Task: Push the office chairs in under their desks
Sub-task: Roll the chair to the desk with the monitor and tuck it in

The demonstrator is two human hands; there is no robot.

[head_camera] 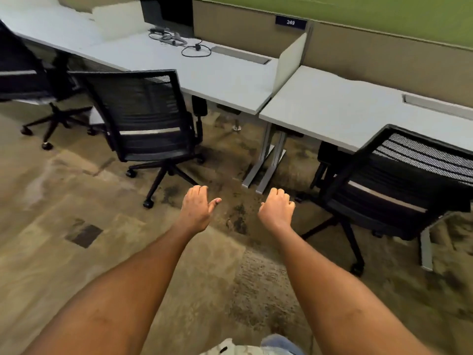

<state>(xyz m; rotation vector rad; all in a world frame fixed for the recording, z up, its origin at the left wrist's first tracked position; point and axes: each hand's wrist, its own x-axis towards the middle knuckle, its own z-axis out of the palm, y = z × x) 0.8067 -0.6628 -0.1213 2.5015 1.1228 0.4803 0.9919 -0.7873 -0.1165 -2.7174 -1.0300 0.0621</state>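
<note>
Three black mesh office chairs stand along a row of grey desks. The middle chair [143,116] has its back to me, its seat partly under the middle desk [220,73]. The right chair [399,185] sits angled at the right desk [332,108]. The left chair [23,73] stands out from its desk [51,29]. My left hand [197,208] and my right hand [277,208] hover over the carpet between the middle and right chairs, fingers loosely curled, holding nothing and touching no chair.
A black monitor [169,11] and loose cables [179,42] lie on the middle desk. A white divider panel [291,60] separates the middle and right desks. Grey desk legs [266,162] stand ahead of my hands. A dark floor plate [84,235] sits in the carpet at left.
</note>
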